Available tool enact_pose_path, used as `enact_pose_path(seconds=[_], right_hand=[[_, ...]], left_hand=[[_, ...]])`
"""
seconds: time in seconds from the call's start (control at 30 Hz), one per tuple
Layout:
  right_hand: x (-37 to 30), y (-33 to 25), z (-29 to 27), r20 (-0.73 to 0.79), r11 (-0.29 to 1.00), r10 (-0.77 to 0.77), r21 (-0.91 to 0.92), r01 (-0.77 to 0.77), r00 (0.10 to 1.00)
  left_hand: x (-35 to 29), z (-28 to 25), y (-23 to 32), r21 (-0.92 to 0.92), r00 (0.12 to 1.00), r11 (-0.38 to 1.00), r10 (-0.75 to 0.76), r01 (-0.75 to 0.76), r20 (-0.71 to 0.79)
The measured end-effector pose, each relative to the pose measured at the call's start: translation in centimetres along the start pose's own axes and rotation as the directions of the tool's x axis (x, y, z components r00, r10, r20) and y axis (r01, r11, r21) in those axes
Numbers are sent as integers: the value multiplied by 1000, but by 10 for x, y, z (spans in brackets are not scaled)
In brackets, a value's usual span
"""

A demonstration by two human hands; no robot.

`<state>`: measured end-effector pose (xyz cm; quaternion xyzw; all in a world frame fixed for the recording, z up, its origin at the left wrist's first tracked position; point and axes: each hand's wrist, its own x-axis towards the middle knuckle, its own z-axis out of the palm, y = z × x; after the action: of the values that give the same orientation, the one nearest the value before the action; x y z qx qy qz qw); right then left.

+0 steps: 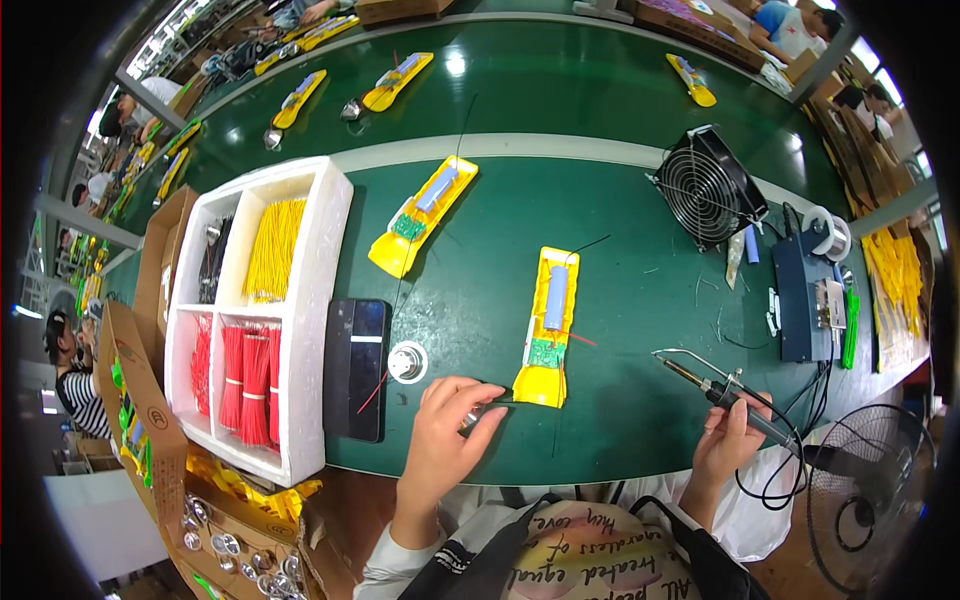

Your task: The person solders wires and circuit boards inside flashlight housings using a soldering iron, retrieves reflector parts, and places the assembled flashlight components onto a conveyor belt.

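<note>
My left hand (440,435) is closed in a pinch round a small silvery part (470,418), mostly hidden by the fingers. A dark wire or thin edge runs from the fingertips to the lower end of a yellow plastic half-shell (540,388). That shell holds a blue cylindrical battery (556,298) and a green circuit board (545,352), with a red and a black wire sticking out. My right hand (728,445) grips a soldering iron (765,425), whose tip and thin curved metal tube point left, apart from the shell. Farther left lies a second yellow half-shell (393,255), similarly fitted.
At left stands a white foam box (342,215) of red, yellow and black wires. Beside it are a phone (360,410) and a round reflector (407,362). A black fan (700,190) and a blue soldering station (800,290) stand right. Beyond, more shells lie on a green surface (560,80).
</note>
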<state>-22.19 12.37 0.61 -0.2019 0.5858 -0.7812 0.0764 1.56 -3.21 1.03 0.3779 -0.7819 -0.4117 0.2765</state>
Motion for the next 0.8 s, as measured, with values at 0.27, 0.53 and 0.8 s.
enact_pose_path(seconds=[0.27, 0.53, 0.8], right_hand=[[-3, 1, 8, 47, 1000, 5, 9, -5, 999], [-6, -2, 10, 58, 999, 1, -45, 1, 998], [-18, -14, 27, 147, 984, -120, -112, 137, 982]], left_hand=[[7, -10, -8, 189, 982, 964, 174, -185, 71], [-2, 9, -7, 21, 993, 997, 72, -71, -91], [0, 38, 13, 5, 932, 1000, 10, -9, -362]])
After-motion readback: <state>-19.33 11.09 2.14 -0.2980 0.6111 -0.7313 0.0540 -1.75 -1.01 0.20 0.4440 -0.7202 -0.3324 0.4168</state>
